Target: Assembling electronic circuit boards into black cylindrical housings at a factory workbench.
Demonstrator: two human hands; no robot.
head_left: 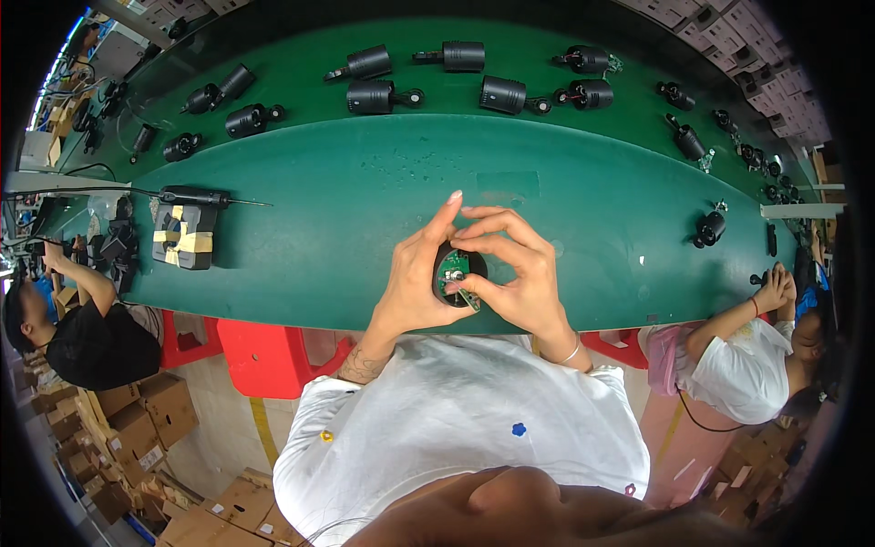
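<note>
Near the front edge of the green table, my left hand (417, 278) is wrapped round a black cylindrical housing (475, 265) whose end opening faces up. Inside it a green circuit board (451, 264) shows, with small light parts on it. My right hand (519, 273) reaches over the opening, its thumb and forefinger pinching at a small piece of green board (470, 300) by the rim. The other right fingers arch above the housing's far side. My left forefinger points up and away from it. The housing's underside is hidden.
A corded electric screwdriver (196, 196) lies across a black box with yellow tape (185, 239) at left. Several black cylindrical units (463, 56) line the green strip (301, 59) behind the table (346, 228). Another unit (710, 228) is at right. Co-workers sit at both sides; a red stool (264, 356) stands near.
</note>
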